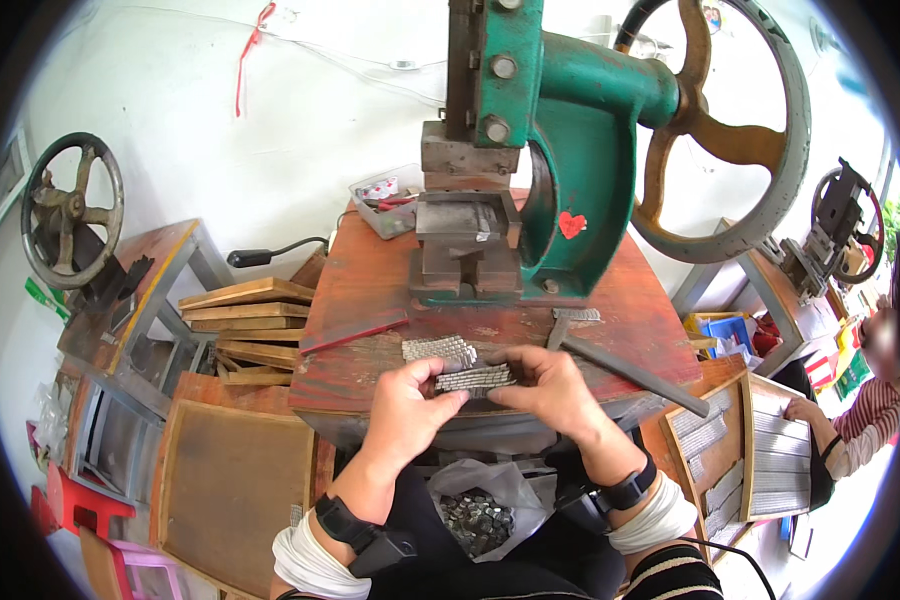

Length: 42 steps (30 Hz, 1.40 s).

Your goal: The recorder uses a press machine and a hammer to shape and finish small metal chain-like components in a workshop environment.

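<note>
Both hands meet at the near edge of the red worktop (pixel 370 300), each pinching one end of a short row of small grey metal pieces (pixel 475 379): the left hand (pixel 406 408) has thumb and fingertips closed on the row's left end, the right hand (pixel 547 388) is clamped on its right end. Pressing from both ends seems to be what keeps the loose pieces packed as a single bar, held just above the worktop edge. A second row of like pieces (pixel 438 348) lies on the worktop just behind the held one, close at hand. A grey file (pixel 625 372) lies slanted beside the right hand, its handle end running off toward the right edge. Farther back stands a green press (pixel 560 150) with a big spoked flywheel (pixel 720 130), its steel die block (pixel 467 240) facing the hands; nothing lies between the rows and the die except a red strip (pixel 355 332) off to the left. Below the worktop edge, on the lap, an open plastic bag of small metal parts (pixel 478 520) sits between the forearms. Wooden boards (pixel 245 320) are stacked to the left; at right another person's hand (pixel 802 410) rests on a wooden tray (pixel 745 450) of rows.
</note>
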Available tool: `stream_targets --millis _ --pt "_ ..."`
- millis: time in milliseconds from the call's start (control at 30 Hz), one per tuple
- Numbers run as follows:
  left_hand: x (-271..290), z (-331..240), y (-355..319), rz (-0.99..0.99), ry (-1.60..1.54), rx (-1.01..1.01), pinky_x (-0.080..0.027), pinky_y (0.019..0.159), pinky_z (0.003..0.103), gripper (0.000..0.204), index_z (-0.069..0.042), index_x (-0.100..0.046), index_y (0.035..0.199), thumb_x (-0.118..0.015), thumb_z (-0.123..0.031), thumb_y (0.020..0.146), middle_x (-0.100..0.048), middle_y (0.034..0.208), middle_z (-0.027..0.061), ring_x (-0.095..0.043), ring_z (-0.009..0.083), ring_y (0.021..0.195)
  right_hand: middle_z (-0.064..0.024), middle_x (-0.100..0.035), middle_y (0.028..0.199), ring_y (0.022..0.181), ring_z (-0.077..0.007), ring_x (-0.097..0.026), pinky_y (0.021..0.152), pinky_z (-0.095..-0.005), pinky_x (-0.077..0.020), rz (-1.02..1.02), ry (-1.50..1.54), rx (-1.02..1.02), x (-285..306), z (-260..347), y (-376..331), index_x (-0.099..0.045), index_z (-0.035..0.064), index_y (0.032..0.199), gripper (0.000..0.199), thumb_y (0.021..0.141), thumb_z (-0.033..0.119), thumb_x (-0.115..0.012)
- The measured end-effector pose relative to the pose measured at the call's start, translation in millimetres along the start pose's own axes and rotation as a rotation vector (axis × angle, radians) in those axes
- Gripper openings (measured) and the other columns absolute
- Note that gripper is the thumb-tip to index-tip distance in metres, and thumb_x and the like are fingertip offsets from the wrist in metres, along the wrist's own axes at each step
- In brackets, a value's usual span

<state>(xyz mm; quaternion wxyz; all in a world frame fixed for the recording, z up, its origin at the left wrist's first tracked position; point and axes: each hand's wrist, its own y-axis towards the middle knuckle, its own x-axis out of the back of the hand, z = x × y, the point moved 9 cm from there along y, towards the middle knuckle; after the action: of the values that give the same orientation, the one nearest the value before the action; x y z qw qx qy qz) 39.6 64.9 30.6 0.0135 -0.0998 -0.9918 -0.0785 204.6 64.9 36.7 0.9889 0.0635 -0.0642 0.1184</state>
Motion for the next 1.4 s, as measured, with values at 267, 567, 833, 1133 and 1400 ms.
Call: stream_targets --millis 267,567,833,1133,1400 --pt "12.6 -17.0 -6.1 -0.272 0.937 -0.535 -0.035 0.099 0.054 0.069 0.0 -0.053 0.126 -0.082 -0.022 0.067 -0.05 0.131 0.0195 -0.046 0.0377 0.122 -0.017 -0.054 0.117 0.106 -0.0386 -0.053 0.09 -0.0447 -0.0476 -0.196 -0.748 0.482 -25.8 22.2 13.9 -0.063 0.0042 0.113 0.049 0.066 0.003 -0.077" --pt "-4.1 1.9 17.3 -0.027 1.022 -0.415 -0.032 0.103 0.053 0.068 0.003 -0.055 0.125 -0.08 -0.034 0.073 -0.056 0.127 0.0178 -0.047 0.0382 0.123 -0.0134 -0.06 0.101 0.092 -0.0344 -0.058 0.078 -0.0419 -0.0499 -0.32 -0.725 0.68 1.2 42.0 -59.9 -0.066 0.0052 0.1 0.037 0.066 -0.002 -0.077" --pt "-37.7 -14.4 28.8 -0.138 1.217 -0.346 -0.042 0.085 0.047 0.058 0.001 -0.06 0.111 -0.081 -0.036 0.072 -0.059 0.1 0.0165 -0.055 0.0359 0.099 -0.0114 -0.061 0.097 0.087 -0.0328 -0.059 0.073 -0.0398 -0.0511 -0.306 -0.763 0.564 11.4 -17.8 -109.1 -0.068 0.0068 0.093 0.031 0.065 -0.003 -0.076" --pt "6.4 24.4 0.0 -0.149 -0.761 0.169 -0.044 0.068 0.037 0.06 -0.006 -0.059 0.097 -0.052 -0.065 0.09 -0.054 0.082 0.0056 -0.052 0.0214 0.075 -0.0128 -0.063 0.097 0.089 -0.0347 -0.06 0.077 -0.0414 -0.0518 -0.221 -0.673 0.358 -5.5 -118.0 -129.8 -0.069 0.0055 0.088 0.02 0.07 0.001 -0.073" --pt "-33.1 66.4 -62.3 0.08 -1.229 0.474 -0.045 0.073 0.038 0.065 -0.007 -0.057 0.098 -0.047 -0.07 0.089 -0.052 0.083 0.0073 -0.05 0.0227 0.078 -0.0148 -0.063 0.095 0.089 -0.0359 -0.059 0.077 -0.0425 -0.0511 -0.175 -0.693 0.269 -1.7 -151.1 -122.9 -0.07 0.0048 0.088 0.016 0.073 0.004 -0.073"
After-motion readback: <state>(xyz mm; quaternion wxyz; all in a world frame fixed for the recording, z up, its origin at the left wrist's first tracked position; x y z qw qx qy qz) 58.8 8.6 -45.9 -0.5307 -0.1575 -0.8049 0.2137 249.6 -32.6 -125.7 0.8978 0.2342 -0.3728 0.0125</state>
